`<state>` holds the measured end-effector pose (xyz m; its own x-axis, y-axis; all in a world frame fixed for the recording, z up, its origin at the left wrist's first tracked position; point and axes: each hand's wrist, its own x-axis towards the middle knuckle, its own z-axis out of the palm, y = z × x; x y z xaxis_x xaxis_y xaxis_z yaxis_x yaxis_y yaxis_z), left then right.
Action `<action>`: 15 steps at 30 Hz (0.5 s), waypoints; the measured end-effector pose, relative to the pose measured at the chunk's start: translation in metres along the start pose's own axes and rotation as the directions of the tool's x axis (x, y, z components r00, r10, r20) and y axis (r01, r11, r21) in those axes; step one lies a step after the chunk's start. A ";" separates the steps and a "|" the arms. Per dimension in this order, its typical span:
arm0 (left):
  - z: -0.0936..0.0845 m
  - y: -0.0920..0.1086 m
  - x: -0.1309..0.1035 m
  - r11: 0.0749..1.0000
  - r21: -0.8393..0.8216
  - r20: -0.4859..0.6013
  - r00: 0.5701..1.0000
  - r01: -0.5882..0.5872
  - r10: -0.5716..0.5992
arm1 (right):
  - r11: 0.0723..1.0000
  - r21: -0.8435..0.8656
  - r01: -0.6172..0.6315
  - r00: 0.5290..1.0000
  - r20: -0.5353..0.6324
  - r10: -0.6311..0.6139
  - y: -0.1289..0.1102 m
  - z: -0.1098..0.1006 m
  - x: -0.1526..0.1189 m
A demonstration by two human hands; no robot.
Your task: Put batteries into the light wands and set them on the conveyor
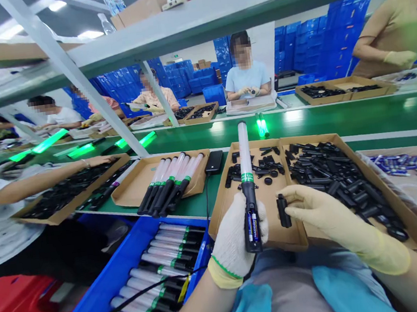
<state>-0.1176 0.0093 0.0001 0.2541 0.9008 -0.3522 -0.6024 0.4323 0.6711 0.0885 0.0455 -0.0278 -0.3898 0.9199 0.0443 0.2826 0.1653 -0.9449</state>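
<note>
My left hand, in a white knit glove, is wrapped round the black handle of a light stick. The stick stands nearly upright, its clear tube on top. Its handle is uncovered, with a blue battery showing inside. Just to the right, my right hand, in a pale yellow glove, pinches a small black cover between thumb and fingers. The cover is apart from the stick. Behind both hands lies a cardboard tray with small black parts.
Black covers fill the tray at right, beside batteries. A blue crate of light sticks stands lower left. More sticks lie in a tray behind it. Across the green belt people work; a person's arm reaches in left.
</note>
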 end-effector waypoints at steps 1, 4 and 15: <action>0.000 0.000 -0.001 1.000 0.001 0.001 1.000 0.001 -0.001 | 0.993 -0.115 -0.008 0.998 -0.059 0.001 0.003 -0.010 -0.001; -0.002 0.004 -0.001 1.000 0.007 -0.019 1.000 -0.003 0.003 | 0.813 -0.572 -0.108 0.954 -0.288 -0.077 0.010 -0.044 0.005; -0.016 0.029 -0.012 0.957 -0.117 -0.110 0.961 -0.265 0.253 | 0.546 -0.806 0.230 0.966 0.256 -0.030 0.002 0.048 0.112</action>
<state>-0.1501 0.0101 0.0137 0.0083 0.9705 -0.2408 -0.7321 0.1699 0.6597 0.0037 0.1319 -0.0398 -0.6093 0.7929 -0.0122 0.7707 0.5885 -0.2443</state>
